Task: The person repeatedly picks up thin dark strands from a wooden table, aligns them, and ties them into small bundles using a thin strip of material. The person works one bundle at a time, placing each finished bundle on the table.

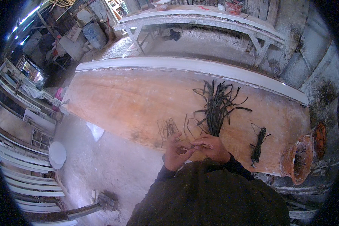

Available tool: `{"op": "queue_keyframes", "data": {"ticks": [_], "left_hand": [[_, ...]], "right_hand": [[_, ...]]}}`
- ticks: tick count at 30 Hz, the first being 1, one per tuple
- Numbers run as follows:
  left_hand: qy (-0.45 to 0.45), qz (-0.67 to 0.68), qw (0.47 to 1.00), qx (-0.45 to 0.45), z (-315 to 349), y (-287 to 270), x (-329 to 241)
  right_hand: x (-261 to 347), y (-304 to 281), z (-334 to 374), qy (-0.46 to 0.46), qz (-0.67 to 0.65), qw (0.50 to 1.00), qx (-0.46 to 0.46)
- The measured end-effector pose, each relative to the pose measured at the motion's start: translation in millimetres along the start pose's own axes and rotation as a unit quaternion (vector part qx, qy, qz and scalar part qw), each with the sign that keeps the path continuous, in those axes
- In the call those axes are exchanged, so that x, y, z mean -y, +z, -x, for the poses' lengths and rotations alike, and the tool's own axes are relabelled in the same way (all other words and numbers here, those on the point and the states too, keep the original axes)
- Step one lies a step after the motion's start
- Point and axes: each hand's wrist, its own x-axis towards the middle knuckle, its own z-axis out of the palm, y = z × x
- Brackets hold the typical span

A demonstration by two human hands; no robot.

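Note:
My left hand (178, 152) and my right hand (212, 147) meet fingertip to fingertip over the table's near edge. Both are closed in a pinch on a thin dark strip (188, 130), which loops up just beyond the fingers; its ends are hard to make out. Right behind my right hand lies a bundle of dark flat strips (216, 109), fanned out at its far end. Some thin wire-like strands (167, 129) rest beside my left hand. Further right is a smaller dark bundle (258, 147), narrow and loosely tangled.
The wooden table (120, 94) has a long white moulding (184, 65) along its far edge. An orange, white-crusted bucket (298, 160) lies tipped at the right end. Beyond stands a whitish bench (199, 17). White lengths (34, 184) are racked at left, near a white round container (57, 155).

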Motion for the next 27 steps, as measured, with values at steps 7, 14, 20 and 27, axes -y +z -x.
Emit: {"op": "queue_keyframes", "data": {"ticks": [7,14,20,27], "left_hand": [[0.059,-0.133,0.989,-0.002,0,-5,17],[0.078,-0.219,0.970,-0.076,-7,6,14],[0.000,-0.068,0.996,-0.056,-10,-5,46],[-0.066,-0.006,0.997,-0.032,-8,-3,19]], "right_hand": [[10,6,-2,0.060,0.008,0.998,-0.035],[-34,37,15,0.089,-0.003,0.995,-0.039],[-11,23,7,0.327,-0.508,0.797,0.013],[7,13,0,0.308,-0.678,0.667,0.022]]}}
